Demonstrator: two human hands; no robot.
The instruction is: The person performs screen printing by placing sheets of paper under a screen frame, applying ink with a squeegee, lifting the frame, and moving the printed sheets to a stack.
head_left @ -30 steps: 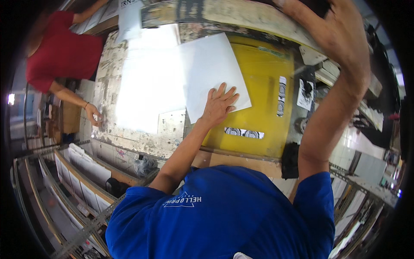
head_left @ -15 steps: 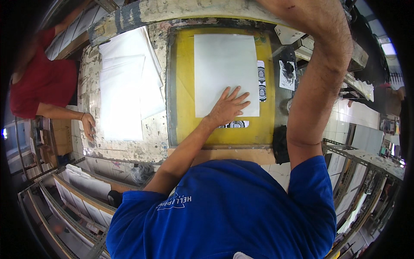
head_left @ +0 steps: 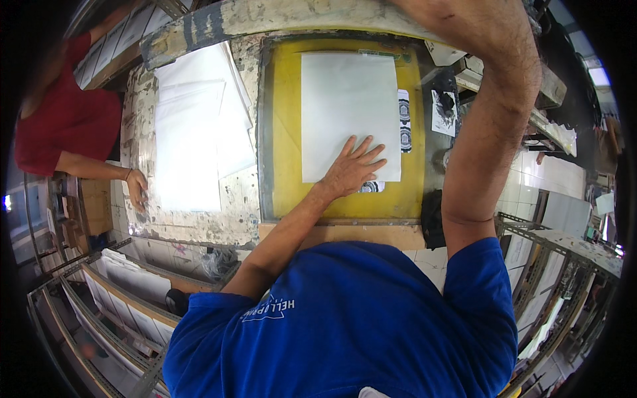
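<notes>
My left hand [head_left: 352, 171] lies flat with fingers spread on the lower right part of a white paper sheet [head_left: 348, 99]. The sheet rests on a yellow panel [head_left: 282, 159] set in a dark frame. Black-and-white printed pieces [head_left: 405, 123] stick out past the sheet's right edge. Another printed piece [head_left: 373, 187] shows under its lower edge, beside my wrist, partly covered. My right forearm reaches up and away past the panel's right side; its hand lies beyond the top edge, out of sight.
A paint-stained wooden beam [head_left: 279, 20] crosses above the panel's far edge. Overlapping white sheets [head_left: 189, 146] lie on the stained table to the left. A person in a red shirt [head_left: 73, 119] stands there, one hand [head_left: 137, 189] at the table's edge. Metal racks [head_left: 126, 305] stand lower left.
My left hand and the white sheet have shifted slightly toward me, and more of the lower printed piece is covered. My right arm stays nearly in place.
</notes>
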